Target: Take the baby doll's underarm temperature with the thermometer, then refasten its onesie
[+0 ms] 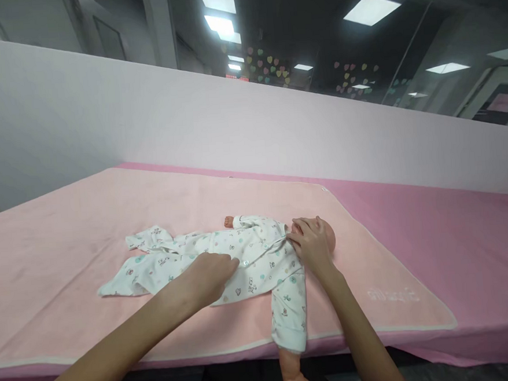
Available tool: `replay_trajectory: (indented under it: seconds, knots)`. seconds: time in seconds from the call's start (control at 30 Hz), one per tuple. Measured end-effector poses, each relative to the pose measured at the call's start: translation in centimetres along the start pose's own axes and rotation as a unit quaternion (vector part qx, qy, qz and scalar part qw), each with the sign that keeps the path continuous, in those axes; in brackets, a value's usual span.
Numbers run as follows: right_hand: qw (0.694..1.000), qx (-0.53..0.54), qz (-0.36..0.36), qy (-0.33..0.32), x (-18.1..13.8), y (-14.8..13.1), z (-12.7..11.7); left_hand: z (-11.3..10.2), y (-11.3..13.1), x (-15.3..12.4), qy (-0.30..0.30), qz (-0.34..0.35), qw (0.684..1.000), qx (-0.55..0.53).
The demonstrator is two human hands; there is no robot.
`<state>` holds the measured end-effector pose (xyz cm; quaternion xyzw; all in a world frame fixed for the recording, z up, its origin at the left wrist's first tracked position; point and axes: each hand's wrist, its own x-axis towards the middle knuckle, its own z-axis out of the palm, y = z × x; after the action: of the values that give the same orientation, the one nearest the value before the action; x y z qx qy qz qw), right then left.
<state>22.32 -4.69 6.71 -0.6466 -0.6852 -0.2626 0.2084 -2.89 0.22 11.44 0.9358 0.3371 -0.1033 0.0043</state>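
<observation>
A baby doll lies on its back in a white printed romper (260, 274), its head (330, 237) towards the right. My left hand (212, 274) is closed over the romper's front at belly height, its fingertips on the cloth beside a small snap; the fingers are partly hidden. My right hand (312, 244) reaches across the doll's face and pinches the romper's collar at the neck. One doll arm (292, 368) sticks out over the near edge, and the other doll hand (229, 222) points away from me. The romper's legs (131, 274) spread flat to the left.
A peach mat (185, 201) with a white border lies under the doll on a pink-covered table (466, 245). Behind it rises a low white wall (232, 122), with dark glass and reflected ceiling lights above. The table's near edge runs just in front of me.
</observation>
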Motion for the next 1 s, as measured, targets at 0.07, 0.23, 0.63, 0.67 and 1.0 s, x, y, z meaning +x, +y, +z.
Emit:
replay_trajectory:
  seconds: [0.07,0.23,0.63,0.67,1.0]
  knots:
    - [1.0,0.01,0.024,0.016,-0.3,0.1,-0.4,-1.3,-0.4,1.3,-0.008,0.033,0.999,-0.023]
    - [0.981,0.076,0.168,0.067,-0.5,1.9,-1.0,-3.1,-1.5,9.7,0.132,0.011,0.989,-0.066]
    - [0.854,0.416,0.311,-0.028,1.4,8.6,2.0,2.8,-3.3,15.8,0.083,-0.127,0.976,-0.157]
    - [0.851,0.423,0.307,-0.042,1.9,8.8,2.1,2.9,-3.4,15.7,0.079,-0.139,0.973,-0.167]
    - [0.842,0.465,0.227,-0.154,4.1,10.3,2.8,3.8,-3.4,15.0,0.107,-0.191,0.953,-0.21]
